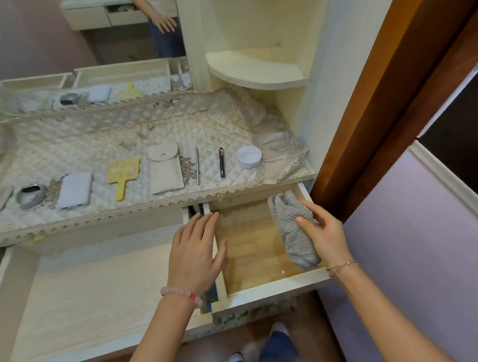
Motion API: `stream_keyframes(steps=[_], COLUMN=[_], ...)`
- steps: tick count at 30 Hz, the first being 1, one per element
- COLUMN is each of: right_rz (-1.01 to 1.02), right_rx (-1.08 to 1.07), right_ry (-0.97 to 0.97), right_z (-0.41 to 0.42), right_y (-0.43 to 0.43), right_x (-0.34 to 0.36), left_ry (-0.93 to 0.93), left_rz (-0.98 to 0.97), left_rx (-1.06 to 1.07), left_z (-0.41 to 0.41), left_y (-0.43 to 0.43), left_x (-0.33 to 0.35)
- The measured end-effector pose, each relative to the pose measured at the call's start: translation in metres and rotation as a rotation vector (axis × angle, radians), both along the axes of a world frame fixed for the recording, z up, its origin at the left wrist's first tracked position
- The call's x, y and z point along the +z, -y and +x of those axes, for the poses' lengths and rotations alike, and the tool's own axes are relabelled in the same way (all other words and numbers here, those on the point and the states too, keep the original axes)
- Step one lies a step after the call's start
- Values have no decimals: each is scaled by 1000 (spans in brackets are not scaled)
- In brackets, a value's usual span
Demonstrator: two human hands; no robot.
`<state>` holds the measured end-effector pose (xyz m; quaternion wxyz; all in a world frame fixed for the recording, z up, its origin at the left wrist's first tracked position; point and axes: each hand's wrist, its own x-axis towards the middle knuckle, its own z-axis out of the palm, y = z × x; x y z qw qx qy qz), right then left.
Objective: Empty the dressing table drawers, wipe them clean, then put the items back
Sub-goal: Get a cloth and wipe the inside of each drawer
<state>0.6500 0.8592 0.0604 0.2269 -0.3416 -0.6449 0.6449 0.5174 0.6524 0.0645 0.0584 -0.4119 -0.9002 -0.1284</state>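
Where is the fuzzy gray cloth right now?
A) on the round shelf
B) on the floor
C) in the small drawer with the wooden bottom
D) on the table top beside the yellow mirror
C: the gray cloth lies inside the small drawer, with the right hand touching it.

Row on quilted lace-edged runner [102, 139], left to right: grey band [31, 195], white slab power bank [75, 189], yellow hand mirror [122, 173], beige snap pouch [165, 169], silver pen [197, 166], black tube [222, 162], round white compact [249, 157]. Below front edge: wide pale drawer [70, 291] left, small wood-floored drawer [251, 250] right. Grey nubby cloth [292, 228] in small drawer, right side.
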Motion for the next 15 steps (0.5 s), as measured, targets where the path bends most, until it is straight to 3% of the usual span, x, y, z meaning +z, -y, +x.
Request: stream_keyframes(steps=[7, 15], right_rz=[98, 130], right_rx=[109, 376], right_ry=[-57, -121], right_z=[-12, -35], right_y=[22, 37], right_x=[16, 37], left_ry=[-91, -161], left_rz=[51, 77], left_rx=[59, 381], left_z=[7, 38], left_y=[29, 80], left_x=[23, 52])
